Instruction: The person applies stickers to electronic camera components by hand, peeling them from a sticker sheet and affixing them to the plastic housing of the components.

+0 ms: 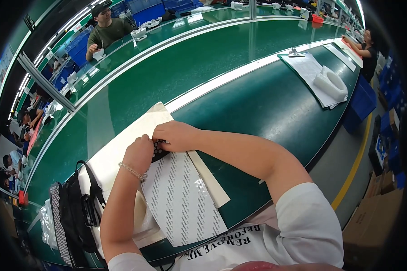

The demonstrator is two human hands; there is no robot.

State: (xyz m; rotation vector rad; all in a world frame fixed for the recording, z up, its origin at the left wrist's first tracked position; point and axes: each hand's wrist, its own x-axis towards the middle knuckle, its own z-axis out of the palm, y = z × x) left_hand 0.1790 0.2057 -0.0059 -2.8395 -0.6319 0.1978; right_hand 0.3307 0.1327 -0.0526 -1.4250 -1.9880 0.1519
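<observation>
My left hand (140,155), with a beaded bracelet at its wrist, and my right hand (177,136) meet over the work table. Both have their fingers closed on a small black piece with pale round dots (158,149). Right below the fingers lies a white sheet (181,198) with rows of repeated grey print, slanting toward my body. The black piece touches the sheet's upper end; whether they are joined I cannot tell. Cream-coloured card (160,112) lies under the sheet and hands. My fingertips are partly hidden.
A black bag (74,217) with straps lies left of my left forearm, beside clear plastic wrap (48,226). Far right, a clipboard with papers (303,72) carries a white foam ring (330,84). Beyond the table runs a green conveyor (203,67). Other people work across it and far right.
</observation>
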